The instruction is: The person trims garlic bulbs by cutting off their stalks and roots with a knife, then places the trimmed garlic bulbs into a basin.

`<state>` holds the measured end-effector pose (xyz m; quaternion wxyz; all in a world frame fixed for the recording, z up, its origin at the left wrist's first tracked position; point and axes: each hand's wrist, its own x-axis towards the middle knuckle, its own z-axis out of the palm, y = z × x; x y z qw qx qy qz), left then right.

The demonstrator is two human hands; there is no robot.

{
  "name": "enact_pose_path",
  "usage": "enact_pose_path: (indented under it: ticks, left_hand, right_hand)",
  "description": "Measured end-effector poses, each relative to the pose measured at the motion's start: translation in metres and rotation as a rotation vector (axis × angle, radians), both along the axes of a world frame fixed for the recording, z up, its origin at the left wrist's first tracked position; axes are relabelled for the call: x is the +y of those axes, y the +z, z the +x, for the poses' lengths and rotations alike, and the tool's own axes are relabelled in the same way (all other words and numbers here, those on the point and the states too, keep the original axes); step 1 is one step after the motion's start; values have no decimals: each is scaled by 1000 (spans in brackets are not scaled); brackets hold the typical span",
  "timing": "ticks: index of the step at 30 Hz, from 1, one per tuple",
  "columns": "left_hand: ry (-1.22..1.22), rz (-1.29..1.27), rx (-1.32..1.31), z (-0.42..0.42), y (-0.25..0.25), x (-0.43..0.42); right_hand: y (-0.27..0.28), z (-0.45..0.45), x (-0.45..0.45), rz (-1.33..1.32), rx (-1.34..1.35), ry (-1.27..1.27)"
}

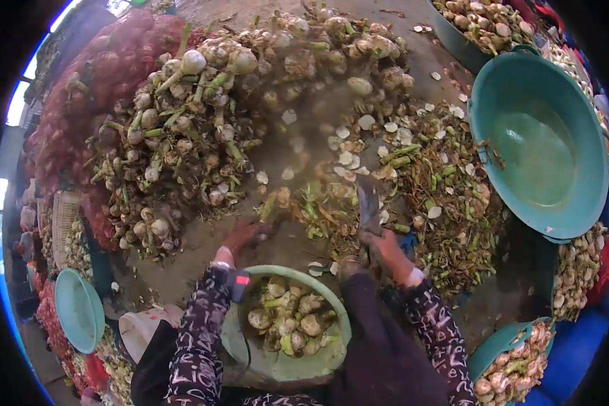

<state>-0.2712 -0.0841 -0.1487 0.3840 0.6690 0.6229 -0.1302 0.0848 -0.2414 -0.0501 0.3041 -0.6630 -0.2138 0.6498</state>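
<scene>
My left hand (245,236) is low over the floor, its fingers stretched out to the right, somewhat blurred, with nothing visible in them. Just beyond its fingertips lies a short cut garlic stem (268,206). My right hand (390,256) is closed around a cutting tool with a broad grey blade (369,208) pointing away from me; whether it is a knife or shears I cannot tell. Below and between my hands, a pale green basin (233,336) holds several trimmed garlic bulbs (294,318). A large heap of garlic with stems (183,135) rises ahead of my left hand.
Cut stems and leaves (453,230) pile up right of the blade, with white root discs (345,158) scattered around. A big green tub (484,162) stands at the right. Red mesh sacks (81,128), a small green basin (62,311) and a white bucket (139,331) are at the left.
</scene>
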Motion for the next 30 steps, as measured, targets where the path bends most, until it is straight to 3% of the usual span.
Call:
enact_pose_path:
  ticks: [2, 3, 5, 6, 8, 9, 11, 12, 14, 15, 16, 17, 18, 20, 22, 24, 26, 28, 30]
  left_hand:
    - [312, -152, -478, 47, 78, -26]
    - [318, -143, -479, 54, 83, -35]
    - [207, -101, -603, 66, 92, -52]
    - [203, -95, -604, 80, 107, -62]
    - [193, 96, -834, 104, 143, -83]
    - [191, 99, -833, 97, 133, -86]
    - [-59, 254, -778, 85, 116, -89]
    - [-141, 307, -758, 85, 118, -91]
    - [30, 87, -716, 105, 159, -94]
    - [32, 113, -725, 102, 148, -87]
    - [28, -10, -684, 95, 125, -83]
    - [28, -114, -638, 88, 125, -96]
    - [24, -214, -587, 87, 137, -105]
    - [404, -538, -1073, 112, 161, -100]
    - [402, -480, -1126, 114, 138, -106]
    - [234, -132, -915, 122, 125, -107]
    - [440, -261, -995, 122, 116, -109]
    - [424, -92, -889, 128, 146, -107]
    - [305, 18, -915, 110, 123, -105]
  right_hand:
    - [27, -17, -1, 129, -147, 40]
    - [39, -26, -2, 254, -295, 74]
    - [32, -39, -1, 477, -458, 143]
    - [46, -44, 5, 483, -461, 140]
    - [89, -48, 15, 556, -689, 379]
    - [98, -48, 14, 560, -689, 377]
    - [108, -49, 10, 1101, -551, 189]
    - [96, -46, 11, 1101, -550, 186]
    - [47, -30, 20, 311, -583, 546]
    - [31, -19, 16, 334, -597, 551]
    - [13, -8, 4, 334, -641, 348]
    - [1, -10, -12, 302, -651, 139]
    - [4, -20, -28, 254, -619, 131]
    - [22, -13, -13, 300, -412, 279]
    - [38, -30, -15, 352, -294, 224]
    - [24, -40, -15, 392, -469, 423]
    - [26, -40, -14, 402, -398, 391]
    - [41, -37, -8, 424, -407, 268]
    - [66, -36, -6, 550, -395, 198]
